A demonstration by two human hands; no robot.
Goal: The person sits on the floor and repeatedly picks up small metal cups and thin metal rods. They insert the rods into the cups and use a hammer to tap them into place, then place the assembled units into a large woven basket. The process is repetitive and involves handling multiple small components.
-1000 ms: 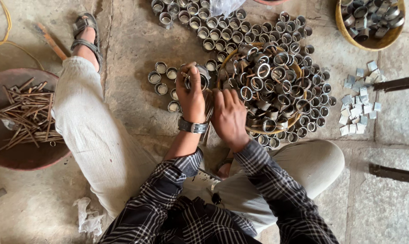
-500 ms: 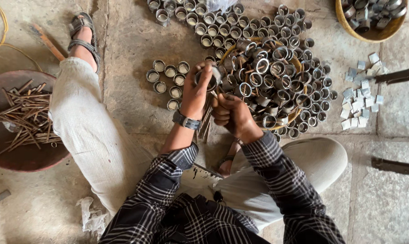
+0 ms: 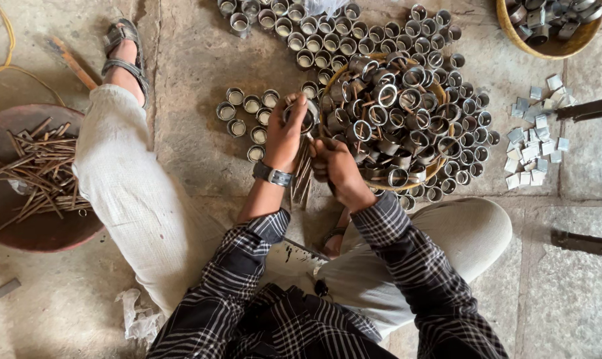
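seated on a stone floor [image 3: 201, 60], a worker lifts a small metal ring [image 3: 302, 117] in the left hand [image 3: 284, 136], fingers curled around it just above the edge of a basket [image 3: 429, 174] heaped with similar rings, kept within easy reach. the right hand [image 3: 334, 163] is closed over thin metal rods [image 3: 301, 176] beneath it, though its grip is partly hidden. finished cups [image 3: 244, 113] sit in rows beside the left hand. a bowl of rods [image 3: 31, 176] rests by the knee; a second basket [image 3: 547, 26] is cut off at the top.
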